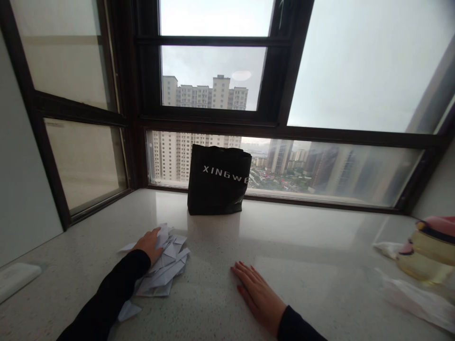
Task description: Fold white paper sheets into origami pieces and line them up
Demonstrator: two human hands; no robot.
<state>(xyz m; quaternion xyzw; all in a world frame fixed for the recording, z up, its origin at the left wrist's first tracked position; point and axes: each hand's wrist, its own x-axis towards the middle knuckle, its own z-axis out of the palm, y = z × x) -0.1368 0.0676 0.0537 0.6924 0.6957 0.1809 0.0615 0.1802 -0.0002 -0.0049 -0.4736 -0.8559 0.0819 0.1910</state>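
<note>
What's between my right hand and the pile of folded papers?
In the head view, a stretch of bare speckled countertop lies between your right hand and the folded papers; I see nothing else there.

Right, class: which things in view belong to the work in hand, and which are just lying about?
Work in hand, judging by touch:
- folded white papers, piled under the left hand
- speckled surface, where the right hand rests

Apparently just lying about:
- black bag by the window
- pink-and-yellow container
- white object, far left
</note>
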